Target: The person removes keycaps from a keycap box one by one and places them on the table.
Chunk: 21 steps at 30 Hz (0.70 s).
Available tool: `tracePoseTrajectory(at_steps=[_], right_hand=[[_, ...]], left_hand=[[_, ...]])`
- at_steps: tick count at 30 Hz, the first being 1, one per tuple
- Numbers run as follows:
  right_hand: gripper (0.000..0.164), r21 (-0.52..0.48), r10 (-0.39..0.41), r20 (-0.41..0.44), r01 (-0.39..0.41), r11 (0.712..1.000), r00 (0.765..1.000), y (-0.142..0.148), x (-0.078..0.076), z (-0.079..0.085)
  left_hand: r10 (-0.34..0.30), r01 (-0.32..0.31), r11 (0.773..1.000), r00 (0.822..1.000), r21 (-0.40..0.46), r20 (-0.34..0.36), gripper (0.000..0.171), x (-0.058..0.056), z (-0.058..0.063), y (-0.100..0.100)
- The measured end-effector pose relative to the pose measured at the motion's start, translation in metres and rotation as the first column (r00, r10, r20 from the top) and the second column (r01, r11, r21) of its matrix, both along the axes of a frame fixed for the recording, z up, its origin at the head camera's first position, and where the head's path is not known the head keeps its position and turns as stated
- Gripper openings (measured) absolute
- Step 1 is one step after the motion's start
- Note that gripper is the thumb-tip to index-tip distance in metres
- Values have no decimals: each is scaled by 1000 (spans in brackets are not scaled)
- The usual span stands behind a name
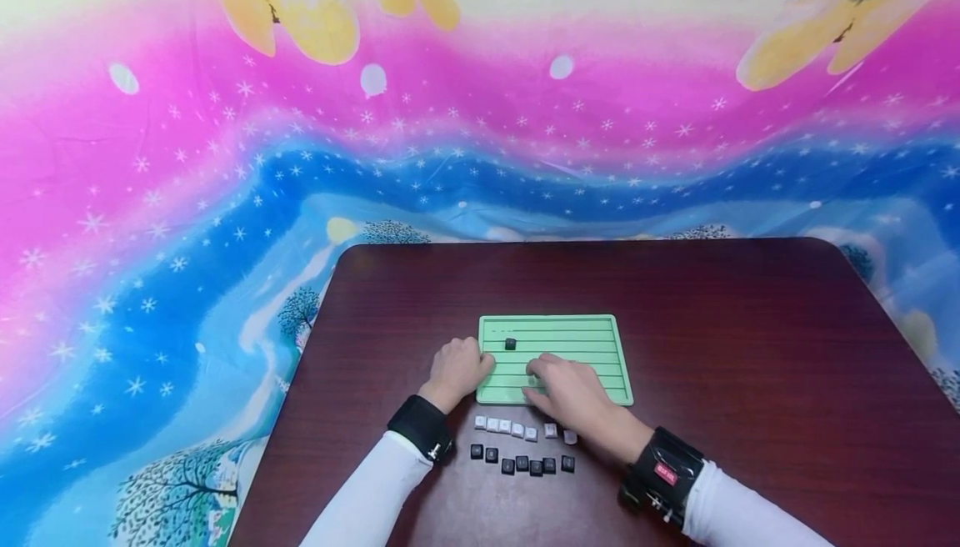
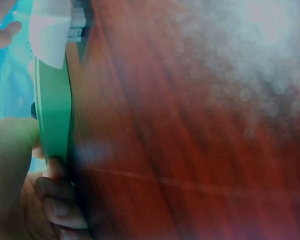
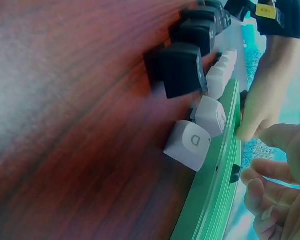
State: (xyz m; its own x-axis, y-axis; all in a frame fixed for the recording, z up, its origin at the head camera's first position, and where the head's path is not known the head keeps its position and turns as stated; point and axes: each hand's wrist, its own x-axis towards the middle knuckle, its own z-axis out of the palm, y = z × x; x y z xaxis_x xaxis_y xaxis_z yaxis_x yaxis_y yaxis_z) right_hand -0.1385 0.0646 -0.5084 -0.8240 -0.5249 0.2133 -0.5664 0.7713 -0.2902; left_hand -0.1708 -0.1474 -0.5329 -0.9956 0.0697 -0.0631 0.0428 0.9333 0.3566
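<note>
A light green ridged tray lies on the table. My left hand grips its left edge, thumb over the rim and the other fingers curled against the outer side in the left wrist view. One black keycap sits on the ridges at upper left. My right hand is over the tray's lower middle, fingers bent and thumb apart from the index finger. A small pale spot shows between those fingertips; I cannot tell whether it is a held keycap. White keycaps line up below the tray, two partly under the right forearm.
A row of several black keycaps lies nearer to me than the white ones. In the right wrist view a white keycap marked D stands beside the tray. The dark red-brown table meets a printed cloth behind.
</note>
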Motion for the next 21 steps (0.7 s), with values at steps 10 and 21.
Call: tracePoseTrajectory(at_steps=[10, 21], right_hand=[[21, -18, -9, 13, 9, 1000, 1000, -8, -13, 1], [21, -12, -56, 60, 56, 998, 997, -22, -31, -1]], left_hand=[[-3, 3, 1000, 1000, 3, -15, 36, 1, 0, 0], [-7, 6, 1000, 1000, -20, -13, 36, 0, 1, 0]])
